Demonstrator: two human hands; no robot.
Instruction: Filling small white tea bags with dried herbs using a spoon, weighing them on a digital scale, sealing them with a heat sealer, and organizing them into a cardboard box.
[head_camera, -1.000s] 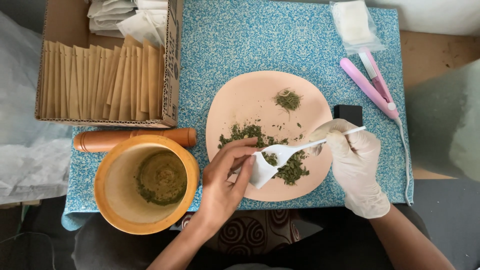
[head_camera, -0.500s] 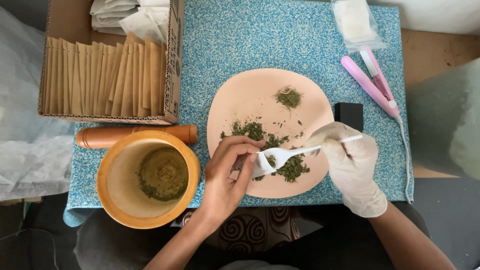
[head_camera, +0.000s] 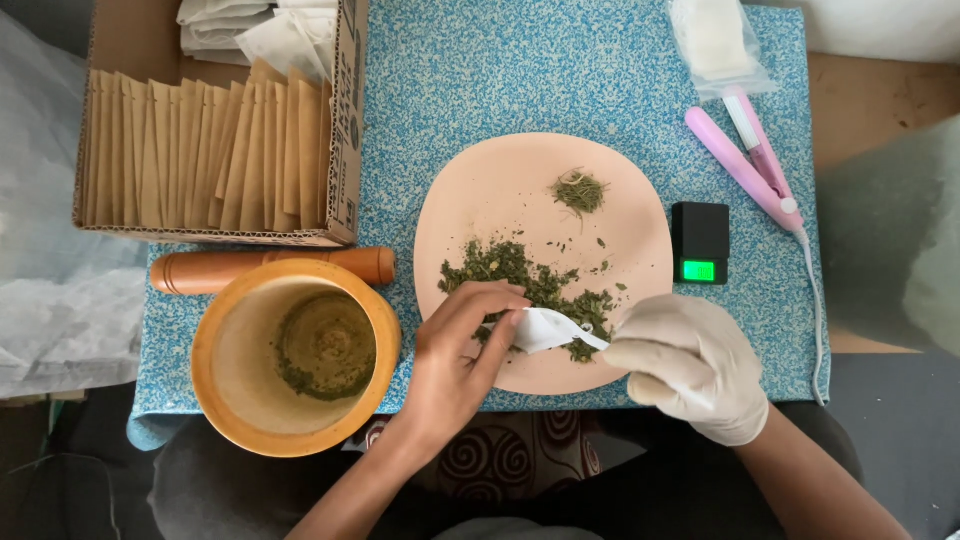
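My bare left hand (head_camera: 455, 350) pinches a small white sachet (head_camera: 538, 328) at lower centre of the frame. My gloved right hand (head_camera: 690, 365) grips the white spoon (head_camera: 580, 336); its bowl, seemingly inside, points left into the sachet.

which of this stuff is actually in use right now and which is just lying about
In use: left hand holding small white bag; gloved right hand with white spoon; dried green herbs; pink plate.

Lying about: mortar, pestle, box of paper sachets, pink sealer, black scale.
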